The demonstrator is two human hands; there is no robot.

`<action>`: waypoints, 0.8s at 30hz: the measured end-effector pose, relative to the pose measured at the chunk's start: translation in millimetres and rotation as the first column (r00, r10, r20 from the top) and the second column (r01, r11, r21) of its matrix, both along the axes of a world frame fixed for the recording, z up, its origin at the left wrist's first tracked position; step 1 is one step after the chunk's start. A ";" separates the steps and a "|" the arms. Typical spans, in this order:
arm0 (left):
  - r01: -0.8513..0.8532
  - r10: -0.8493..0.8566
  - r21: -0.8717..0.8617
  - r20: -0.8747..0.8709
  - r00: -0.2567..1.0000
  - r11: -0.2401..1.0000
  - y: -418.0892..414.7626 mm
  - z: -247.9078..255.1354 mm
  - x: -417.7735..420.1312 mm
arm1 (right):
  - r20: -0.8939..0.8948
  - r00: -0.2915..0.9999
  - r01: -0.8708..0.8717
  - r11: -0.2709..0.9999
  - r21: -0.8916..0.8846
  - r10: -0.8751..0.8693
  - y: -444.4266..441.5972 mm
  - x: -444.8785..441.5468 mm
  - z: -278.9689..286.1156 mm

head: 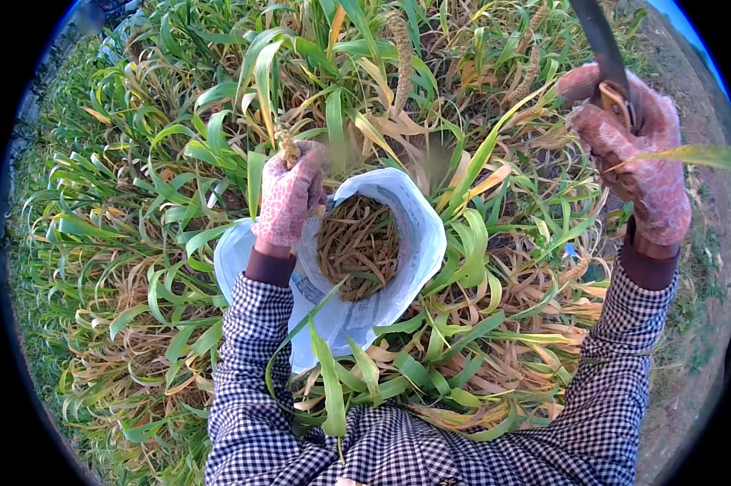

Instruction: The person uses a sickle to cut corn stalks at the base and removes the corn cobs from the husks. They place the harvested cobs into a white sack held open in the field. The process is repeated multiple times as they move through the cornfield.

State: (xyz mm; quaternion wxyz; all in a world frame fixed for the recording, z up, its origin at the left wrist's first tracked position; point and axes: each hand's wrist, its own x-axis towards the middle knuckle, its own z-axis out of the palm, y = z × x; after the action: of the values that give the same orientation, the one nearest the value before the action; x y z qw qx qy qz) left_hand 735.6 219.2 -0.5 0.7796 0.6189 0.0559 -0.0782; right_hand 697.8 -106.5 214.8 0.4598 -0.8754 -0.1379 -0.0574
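My left hand (293, 188), in a pink and white patterned glove, is closed around a millet seed head (289, 150) just left of an open white woven sack (423, 237). Cut brown seed heads (359, 246) lie inside the sack. At the upper right, my right hand (635, 146), in a worn pink glove, grips the wooden handle of a sickle (605, 48). Its dark blade points up and runs out of view at the top. A yellow-green leaf (693, 155) lies across the right hand.
Dense green and drying millet plants (177, 194) surround the sack. Several seed heads stand on stalks, one (402, 67) above the sack and another (575, 271) to its right. Long leaves (329, 376) hang before my chest. A dirt path (693, 243) runs along the right edge.
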 end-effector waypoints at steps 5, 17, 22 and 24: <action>0.459 -0.686 0.792 -0.070 0.724 0.403 26.0 -3.0 -59.2 | -0.014 0.988 0.143 0.947 -0.288 -0.153 -12.7 17.8 -128.2; 0.280 -0.294 -0.127 -0.106 0.950 0.952 -80.7 -7.9 69.7 | 0.042 0.971 0.231 0.874 -0.427 -0.236 -29.3 43.4 -187.6; 0.023 -0.104 -0.282 -0.277 0.955 0.959 -122.7 -48.8 91.3 | -0.040 0.968 0.201 0.860 -0.470 -0.248 -19.9 83.4 -192.1; -0.090 0.062 -0.109 -0.237 0.969 0.990 -127.4 -55.6 92.8 | 0.028 0.966 0.247 0.881 -0.404 -0.258 -15.5 88.3 -198.1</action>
State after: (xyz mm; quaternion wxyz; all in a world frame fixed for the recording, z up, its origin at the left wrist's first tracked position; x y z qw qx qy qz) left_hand 828.4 91.8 -56.1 0.8056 0.5551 0.1660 -0.1235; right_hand 786.1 -122.0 16.7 0.2593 -0.9625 -0.0256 -0.0753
